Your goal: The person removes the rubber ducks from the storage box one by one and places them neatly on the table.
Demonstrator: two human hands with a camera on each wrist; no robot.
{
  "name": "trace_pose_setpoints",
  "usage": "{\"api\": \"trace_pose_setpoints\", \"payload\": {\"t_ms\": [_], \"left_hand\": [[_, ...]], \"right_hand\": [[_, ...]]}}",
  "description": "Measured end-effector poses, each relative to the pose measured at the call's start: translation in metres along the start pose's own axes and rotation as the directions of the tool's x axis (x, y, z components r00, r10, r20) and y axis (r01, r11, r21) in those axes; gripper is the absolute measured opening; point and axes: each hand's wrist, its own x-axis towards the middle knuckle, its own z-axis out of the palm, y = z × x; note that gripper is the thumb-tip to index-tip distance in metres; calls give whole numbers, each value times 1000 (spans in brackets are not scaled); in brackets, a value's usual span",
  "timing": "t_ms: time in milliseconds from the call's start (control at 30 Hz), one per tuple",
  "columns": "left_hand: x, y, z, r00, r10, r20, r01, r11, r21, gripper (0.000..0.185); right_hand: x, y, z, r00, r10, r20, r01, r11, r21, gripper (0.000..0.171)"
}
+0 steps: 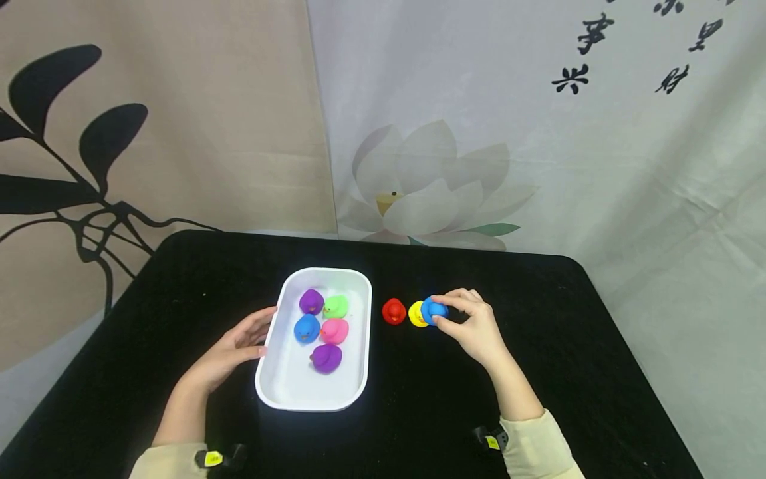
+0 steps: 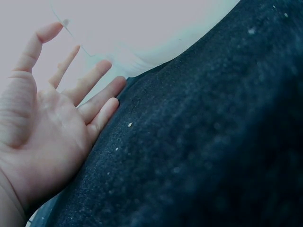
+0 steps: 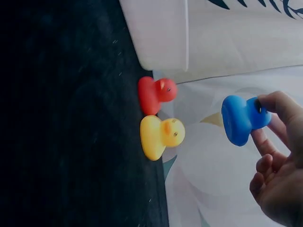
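Note:
My right hand [image 1: 474, 326] pinches a blue rubber duck [image 3: 238, 119] by its head, between thumb and fingers. In the right wrist view the duck hangs in the air above the table. Below it stand a yellow rubber duck [image 3: 155, 137] and a red rubber duck [image 3: 152, 96], side by side on the black cloth. My left hand [image 1: 236, 349] rests its fingertips against the left side of a white tray [image 1: 290, 392], fingers fairly straight. Inside the tray sit two purple ducks, one of them [image 1: 326, 358] nearest me, plus a green [image 1: 336, 307], a pink [image 1: 334, 330] and another blue duck [image 1: 307, 328].
A black cloth [image 1: 419, 412] covers the table, its far edge close to a printed backdrop [image 1: 628, 179] with a lotus and dark leaves. The tray stands left of the loose ducks. Each wrist wears a strap with a yellow tag.

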Motion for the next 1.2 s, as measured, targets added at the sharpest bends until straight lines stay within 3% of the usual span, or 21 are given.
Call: {"api": "trace_pose_setpoints", "payload": {"t_ms": [267, 567, 1200], "left_hand": [[-1, -2, 0, 1000, -13, -2, 13, 1000, 9, 62], [-1, 1, 1, 998, -57, -25, 57, 998, 3, 59], [0, 1, 0, 999, -41, -20, 41, 999, 0, 61]], "right_hand": [[-2, 22, -4, 1000, 10, -3, -10, 1000, -6, 28], [-2, 40, -8, 998, 49, 49, -47, 998, -28, 29], [4, 68, -8, 987, 108, 121, -101, 993, -64, 26]]}}
